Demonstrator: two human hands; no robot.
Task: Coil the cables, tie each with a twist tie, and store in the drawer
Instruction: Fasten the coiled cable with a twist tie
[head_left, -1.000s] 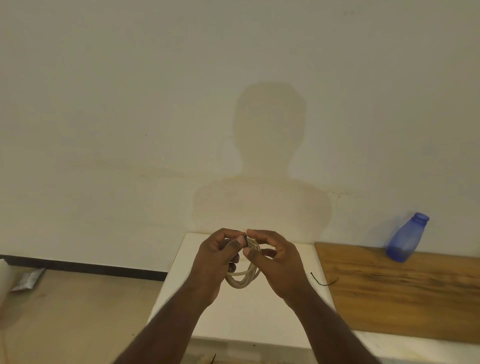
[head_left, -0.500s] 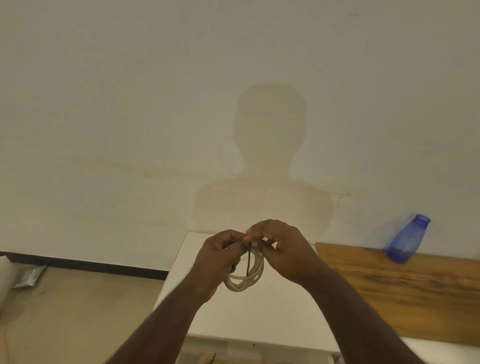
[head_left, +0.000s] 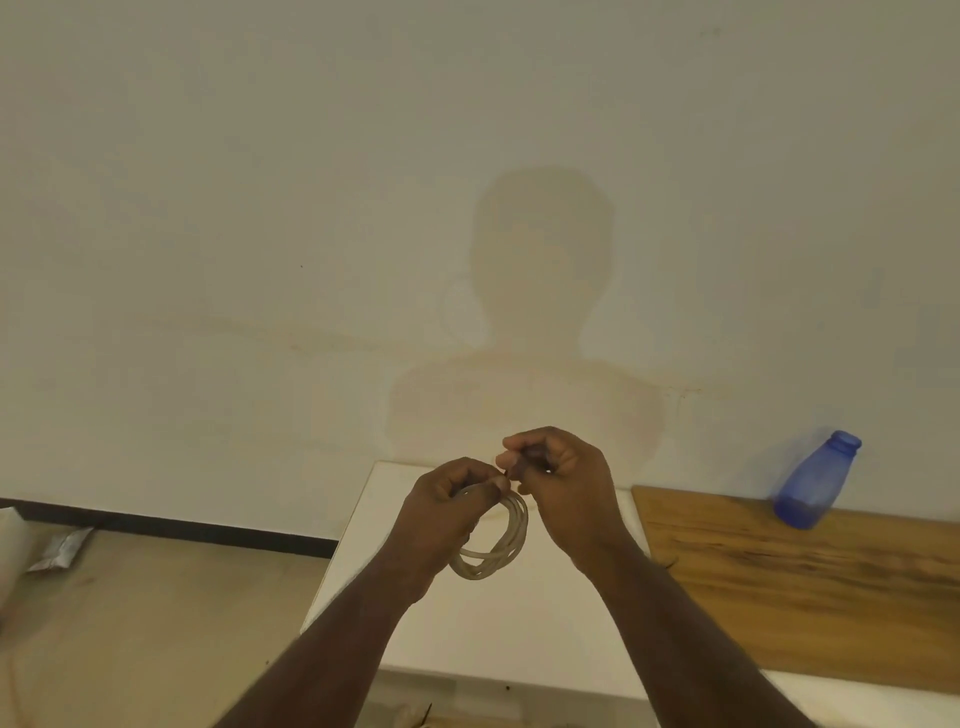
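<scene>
The left hand is pinching the top of the coiled cable and holding it up over the back half of the white tabletop, so the loops are hanging together and not springing apart. The right hand is closing its fingers around something small and dark just above the coil, probably the twist tie being wound on; too little is showing to be certain. A blue bottle is leaning against the wall at the back edge of the wooden board.
</scene>
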